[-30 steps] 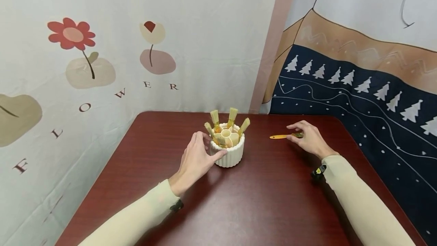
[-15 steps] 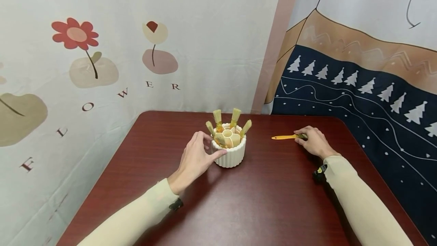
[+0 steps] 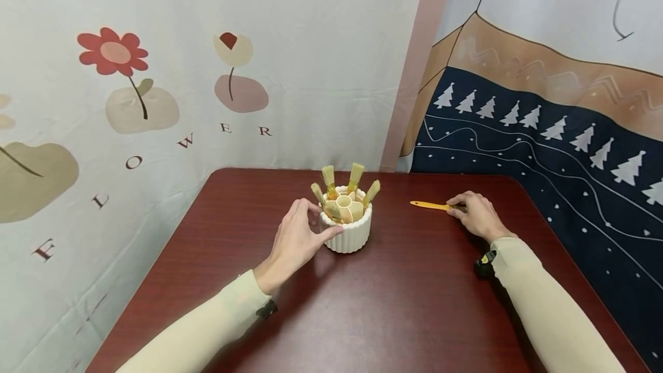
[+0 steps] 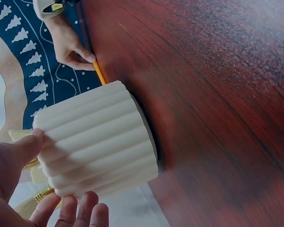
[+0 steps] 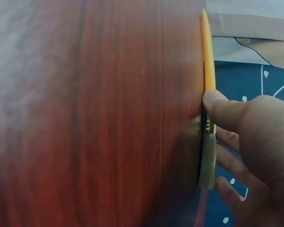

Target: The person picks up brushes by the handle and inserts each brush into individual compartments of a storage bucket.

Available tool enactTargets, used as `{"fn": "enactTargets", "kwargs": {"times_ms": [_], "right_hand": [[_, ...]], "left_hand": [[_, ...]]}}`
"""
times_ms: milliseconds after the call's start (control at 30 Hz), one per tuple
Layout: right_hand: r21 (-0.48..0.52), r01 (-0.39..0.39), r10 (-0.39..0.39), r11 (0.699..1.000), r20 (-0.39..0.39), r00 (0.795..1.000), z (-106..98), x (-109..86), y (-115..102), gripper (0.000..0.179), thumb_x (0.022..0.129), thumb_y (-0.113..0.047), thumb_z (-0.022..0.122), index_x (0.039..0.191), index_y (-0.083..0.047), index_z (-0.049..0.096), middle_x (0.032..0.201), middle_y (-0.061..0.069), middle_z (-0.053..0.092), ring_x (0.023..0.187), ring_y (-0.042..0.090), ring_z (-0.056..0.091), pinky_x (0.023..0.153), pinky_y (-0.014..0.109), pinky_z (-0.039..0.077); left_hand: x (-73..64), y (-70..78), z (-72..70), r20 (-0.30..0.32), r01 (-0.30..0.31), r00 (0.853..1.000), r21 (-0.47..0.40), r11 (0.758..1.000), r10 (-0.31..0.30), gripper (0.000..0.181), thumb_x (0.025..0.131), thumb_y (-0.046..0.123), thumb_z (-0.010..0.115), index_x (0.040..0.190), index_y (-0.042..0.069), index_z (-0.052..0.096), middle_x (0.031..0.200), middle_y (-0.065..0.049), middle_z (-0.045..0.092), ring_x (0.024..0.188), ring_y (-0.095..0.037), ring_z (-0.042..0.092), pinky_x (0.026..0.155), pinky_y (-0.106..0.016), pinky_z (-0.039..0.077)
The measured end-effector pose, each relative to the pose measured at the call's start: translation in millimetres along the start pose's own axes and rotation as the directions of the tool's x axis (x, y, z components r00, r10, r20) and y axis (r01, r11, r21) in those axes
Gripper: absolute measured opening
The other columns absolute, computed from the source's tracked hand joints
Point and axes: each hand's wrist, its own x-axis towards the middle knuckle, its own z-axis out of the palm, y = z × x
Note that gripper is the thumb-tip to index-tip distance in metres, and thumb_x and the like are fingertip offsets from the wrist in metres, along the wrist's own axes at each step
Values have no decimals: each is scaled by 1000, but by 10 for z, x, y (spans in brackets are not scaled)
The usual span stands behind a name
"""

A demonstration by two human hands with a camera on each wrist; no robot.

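Observation:
A white ribbed round brush holder [image 3: 349,240] with inner compartments stands upright on the table. Several paintbrushes [image 3: 355,176] lean in it, bristles up. My left hand [image 3: 294,242] holds the holder's near left side, thumb at the rim in front and fingers around the far side. In the left wrist view the thumb and fingertips touch the holder's ribbed wall [image 4: 97,142]. To the right, my right hand [image 3: 477,215] pinches another paintbrush [image 3: 429,205] by its ferrule end. Its yellow handle [image 5: 208,56] points left, and its bristles [image 5: 208,163] lie beneath the hand.
The dark red wooden table [image 3: 383,315] reaches back to a pale flower-print curtain [image 3: 311,73]. On the right hangs a navy cloth [image 3: 518,148] with white trees, close beyond the table's edge.
My right hand's fingers have come together on the paintbrush, which lay below them a second ago. The handle's tip has risen slightly. My left hand stays at the holder.

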Motion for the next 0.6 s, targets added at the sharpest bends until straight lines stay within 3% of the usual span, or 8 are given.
{"fn": "enactTargets", "kwargs": {"times_ms": [400, 600], "right_hand": [[67, -49, 50, 997, -16, 999, -26, -83, -10, 30, 114, -25, 79, 136, -6, 79, 130, 21, 81, 114, 36, 75, 104, 59, 62], [126, -40, 47, 991, -57, 997, -18, -101, -63, 31, 112, -29, 83, 133, -6, 80, 123, 18, 83, 107, 30, 78, 100, 48, 64]], "left_hand": [[-12, 8, 4, -8, -36, 999, -2, 999, 36, 57, 89, 46, 104, 118, 11, 69, 114, -10, 66, 98, -26, 71, 86, -38, 58], [-11, 25, 10, 2, -16, 1000, -43, 999, 16, 57, 89, 41, 105, 119, 8, 69, 120, -11, 66, 104, -26, 77, 95, -42, 63]]}}
